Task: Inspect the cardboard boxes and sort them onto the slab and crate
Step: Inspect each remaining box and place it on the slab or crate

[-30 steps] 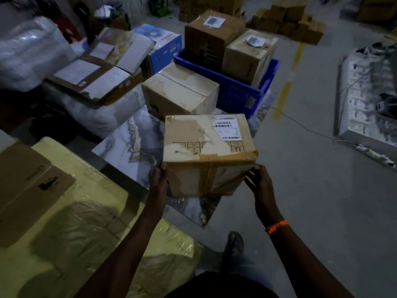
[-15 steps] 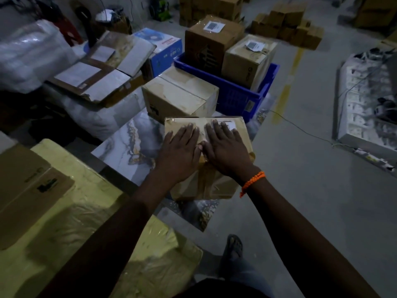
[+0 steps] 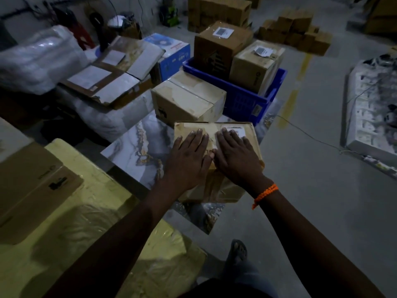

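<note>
Both hands lie flat, palm down and fingers stretched out, on the top of a worn, taped brown cardboard box (image 3: pixel 217 130). The left hand (image 3: pixel 189 160) covers the left half of the top, and the right hand (image 3: pixel 235 157) covers the right half; the two hands touch each other near the thumbs. Neither hand grips anything. The fingertips of the right hand reach a white shipping label (image 3: pixel 236 131) on the far right corner of the box. An orange braided wristband (image 3: pixel 265 195) sits on the right wrist.

The box rests on a grey marble-patterned slab (image 3: pixel 137 147) that lies on the floor. Just behind it, on the same slab, stands a second pale cardboard box (image 3: pixel 189 97). Behind that one is a blue plastic crate (image 3: pixel 247 102), which holds two more upright cardboard boxes (image 3: pixel 221 46). At the left, near the slab, there is a yellow bundle wrapped in plastic (image 3: pixel 86 222).
</note>
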Demonstrator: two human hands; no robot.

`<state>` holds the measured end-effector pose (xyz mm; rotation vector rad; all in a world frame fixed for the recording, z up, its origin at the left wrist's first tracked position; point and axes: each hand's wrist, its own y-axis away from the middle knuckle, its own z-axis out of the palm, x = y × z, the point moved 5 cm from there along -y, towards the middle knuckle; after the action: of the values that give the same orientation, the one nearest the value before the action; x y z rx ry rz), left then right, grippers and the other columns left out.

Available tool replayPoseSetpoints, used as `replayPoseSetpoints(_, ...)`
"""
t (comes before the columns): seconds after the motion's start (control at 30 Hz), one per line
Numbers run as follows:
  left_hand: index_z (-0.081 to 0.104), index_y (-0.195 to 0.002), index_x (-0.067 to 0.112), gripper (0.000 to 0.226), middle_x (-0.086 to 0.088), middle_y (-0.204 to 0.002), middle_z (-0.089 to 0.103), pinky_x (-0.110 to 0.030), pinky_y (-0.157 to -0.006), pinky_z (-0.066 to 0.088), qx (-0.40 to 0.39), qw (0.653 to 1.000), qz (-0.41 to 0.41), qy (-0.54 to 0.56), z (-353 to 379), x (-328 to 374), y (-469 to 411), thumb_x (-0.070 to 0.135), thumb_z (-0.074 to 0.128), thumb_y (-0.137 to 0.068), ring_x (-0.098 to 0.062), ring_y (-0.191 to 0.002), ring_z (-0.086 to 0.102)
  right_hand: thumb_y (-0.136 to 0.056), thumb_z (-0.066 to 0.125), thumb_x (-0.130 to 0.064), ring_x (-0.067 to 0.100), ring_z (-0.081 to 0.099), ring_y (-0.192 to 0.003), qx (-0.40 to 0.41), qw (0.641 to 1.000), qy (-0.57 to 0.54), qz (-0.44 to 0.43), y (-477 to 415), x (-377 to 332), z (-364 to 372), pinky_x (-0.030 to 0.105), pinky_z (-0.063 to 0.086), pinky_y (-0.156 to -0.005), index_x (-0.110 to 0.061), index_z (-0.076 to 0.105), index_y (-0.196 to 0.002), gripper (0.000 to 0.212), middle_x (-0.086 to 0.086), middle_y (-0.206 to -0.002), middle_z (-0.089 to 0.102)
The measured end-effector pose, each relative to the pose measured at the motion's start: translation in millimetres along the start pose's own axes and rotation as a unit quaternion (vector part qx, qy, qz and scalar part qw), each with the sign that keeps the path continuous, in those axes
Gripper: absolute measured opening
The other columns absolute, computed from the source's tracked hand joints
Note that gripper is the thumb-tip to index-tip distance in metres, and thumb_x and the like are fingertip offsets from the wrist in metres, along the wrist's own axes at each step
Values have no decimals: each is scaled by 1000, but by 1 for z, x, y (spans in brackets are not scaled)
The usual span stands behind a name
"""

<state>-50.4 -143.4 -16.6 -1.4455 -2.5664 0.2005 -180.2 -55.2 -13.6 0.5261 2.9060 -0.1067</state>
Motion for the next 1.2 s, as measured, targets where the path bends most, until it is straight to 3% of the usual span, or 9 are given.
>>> replayPoseSetpoints(0.2, 32, -157, 18, 76, -10, -164, 29, -51, -121, 23, 12, 998, 55, -9, -2, 2, 17, 68, 28, -100, -28, -151, 28, -106, 24, -56, 22, 27, -155, 97, 995, -23, 18, 43, 19, -5, 50, 17, -126, -21, 41, -157, 65, 4, -164, 37)
replayPoseSetpoints(0.4, 34, -156, 17, 70, -8, -165, 28, -49, -120, 27, 36, 987, 157, -24, 3, 7, 49, 61, 34, -103, -27, -151, 29, -106, 40, -56, 15, 23, -156, 155, 981, -79, -84, 85, 40, 3, 40, 13, -128, -26, 43, -154, 57, -2, -162, 36)
replayPoseSetpoints(0.57, 35, -156, 16, 66, -7, -163, 31, -47, -119, 30, 37, 987, 155, -30, 10, 9, 37, 57, 35, -104, -27, -149, 32, -100, 50, -62, 12, 20, -157, 141, 972, -176, -66, 79, 51, 2, 34, 16, -127, -28, 46, -152, 62, -4, -163, 34)
replayPoseSetpoints(0.67, 40, -154, 18, 68, -5, -162, 35, -47, -117, 31, 45, 991, 127, -7, 6, 5, 27, 62, 38, -101, -24, -148, 34, -98, 57, -54, 12, 23, -156, 177, 945, -273, 0, 81, 61, 9, 27, 29, -122, -24, 46, -154, 64, 0, -168, 29)
replayPoseSetpoints(0.77, 47, -150, 20, 74, -2, -158, 42, -47, -116, 34, 66, 993, 96, 15, 2, 5, 21, 69, 47, -95, -22, -146, 39, -93, 62, -61, -2, 45, -138, 168, 866, -446, 151, 97, 64, 30, 17, 46, -107, -35, 37, -154, 71, -10, -156, 47)
replayPoseSetpoints(0.87, 57, -143, 19, 75, -2, -151, 52, -48, -113, 38, 91, 992, 74, 52, -1, 10, 15, 71, 53, -90, -23, -140, 47, -94, 64, -57, -12, 57, -121, 160, 830, -506, 170, 106, 56, 49, 26, 54, -102, -40, 49, -146, 57, -26, -134, 60)
replayPoseSetpoints(0.93, 60, -140, 19, 73, -2, -147, 56, -49, -111, 40, 97, 991, 70, 67, -2, 15, 10, 71, 52, -89, -24, -137, 50, -90, 63, -68, -11, 59, -118, 168, 817, -521, 180, 101, 57, 45, 27, 54, -98, -46, 52, -141, 57, -25, -131, 62)
replayPoseSetpoints(1.07, 67, -132, 21, 58, -2, -137, 64, -49, -104, 47, 149, 981, 73, 103, -4, 23, 6, 62, 56, -93, -23, -130, 58, -90, 59, -72, -14, 61, -110, 173, 838, -482, 190, 85, 62, 20, 18, 55, -92, -37, 55, -142, 63, -22, -123, 65)
replayPoseSetpoints(1.2, 61, -138, 24, 47, -2, -145, 58, -47, -110, 43, 196, 970, 97, 107, -15, 35, 9, 48, 53, -99, -25, -137, 52, -93, 63, -63, -12, 58, -119, 148, 879, -445, 88, 68, 22, -3, 23, 52, -101, -31, 56, -144, 61, -21, -132, 64)
